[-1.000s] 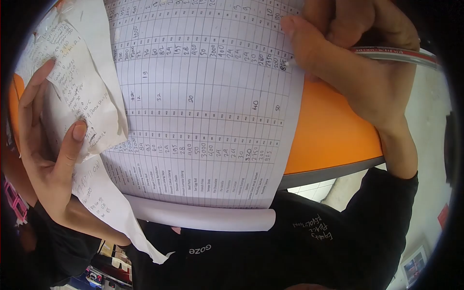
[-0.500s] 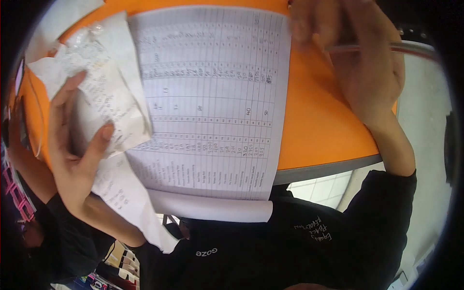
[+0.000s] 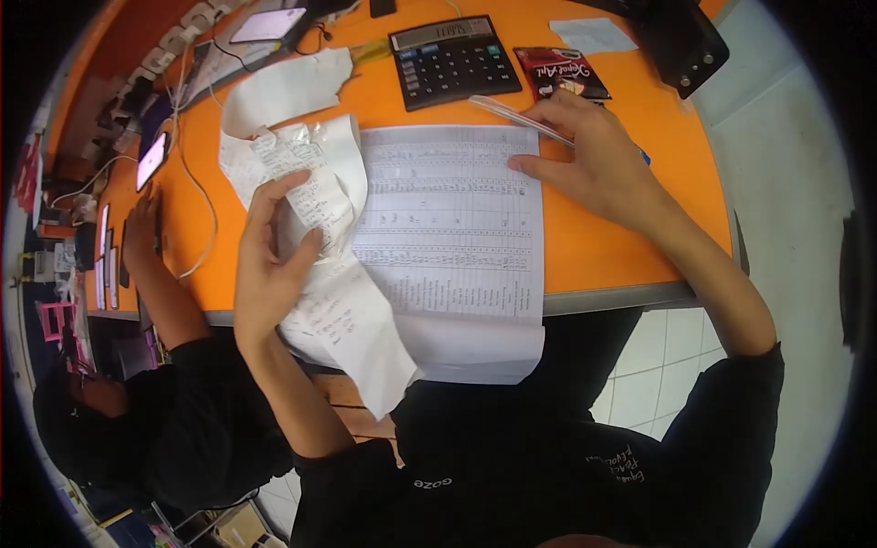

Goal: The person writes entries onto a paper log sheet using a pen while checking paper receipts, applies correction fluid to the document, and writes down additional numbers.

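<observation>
A printed table sheet [image 3: 448,219] with handwritten numbers lies on the orange table, its lower part curled over the table's front edge. On its left side rests a long, crumpled handwritten paper strip [image 3: 343,310]. My left hand [image 3: 279,251] holds this strip, thumb and fingers bent over it. My right hand [image 3: 598,160] is at the sheet's upper right corner and holds a clear pen [image 3: 512,113] between thumb and fingers. Just beyond the sheet are a black calculator [image 3: 455,66] and a dark red sachet [image 3: 566,73].
To the left a co-worker [image 3: 155,420] in black sits with an arm on the table [image 3: 196,247]. Phones [image 3: 153,162] and white cables lie there. At the back right stands a black device [image 3: 681,46], near a loose white paper [image 3: 594,36].
The view has drawn back, bringing the calculator, sachet and co-worker into sight. My right hand has moved off the sheet's number column to its upper corner; my left hand keeps hold of the strip.
</observation>
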`<state>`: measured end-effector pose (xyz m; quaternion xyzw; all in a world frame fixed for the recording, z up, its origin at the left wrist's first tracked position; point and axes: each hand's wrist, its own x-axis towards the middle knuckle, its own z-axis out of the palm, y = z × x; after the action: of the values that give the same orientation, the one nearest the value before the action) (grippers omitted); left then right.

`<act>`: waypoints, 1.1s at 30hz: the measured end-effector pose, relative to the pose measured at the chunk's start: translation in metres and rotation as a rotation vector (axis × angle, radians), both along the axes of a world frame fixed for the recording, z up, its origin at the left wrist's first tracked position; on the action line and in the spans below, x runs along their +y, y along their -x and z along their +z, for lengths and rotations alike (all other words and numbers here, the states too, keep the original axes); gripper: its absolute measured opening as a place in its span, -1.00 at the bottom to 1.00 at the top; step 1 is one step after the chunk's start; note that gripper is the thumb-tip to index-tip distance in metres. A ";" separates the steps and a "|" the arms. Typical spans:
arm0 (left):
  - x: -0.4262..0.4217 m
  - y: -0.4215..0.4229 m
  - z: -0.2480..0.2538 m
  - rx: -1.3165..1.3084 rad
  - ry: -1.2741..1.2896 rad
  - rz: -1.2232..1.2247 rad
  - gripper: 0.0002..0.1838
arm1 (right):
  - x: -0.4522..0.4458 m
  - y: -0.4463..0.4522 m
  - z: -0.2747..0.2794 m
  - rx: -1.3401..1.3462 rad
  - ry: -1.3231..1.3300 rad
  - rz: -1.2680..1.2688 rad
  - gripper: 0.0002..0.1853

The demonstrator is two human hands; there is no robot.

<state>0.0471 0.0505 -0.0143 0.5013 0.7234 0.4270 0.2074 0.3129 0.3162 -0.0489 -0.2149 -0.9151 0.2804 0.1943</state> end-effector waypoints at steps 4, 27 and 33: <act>0.001 -0.011 0.000 0.130 -0.038 0.032 -0.35 | 0.000 -0.018 0.004 0.011 0.078 -0.067 -0.66; -0.006 0.099 -0.045 0.552 -0.077 0.144 -0.22 | 0.014 0.000 -0.004 0.297 0.090 -0.212 -0.76; -0.002 0.104 -0.044 0.716 -0.053 0.314 -0.36 | 0.032 -0.015 -0.005 0.443 0.154 -0.262 -0.79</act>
<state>-0.0568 0.0486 -0.0584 0.5070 0.8066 0.2703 -0.1391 0.3275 0.3477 -0.0535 -0.2789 -0.7906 0.3620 0.4076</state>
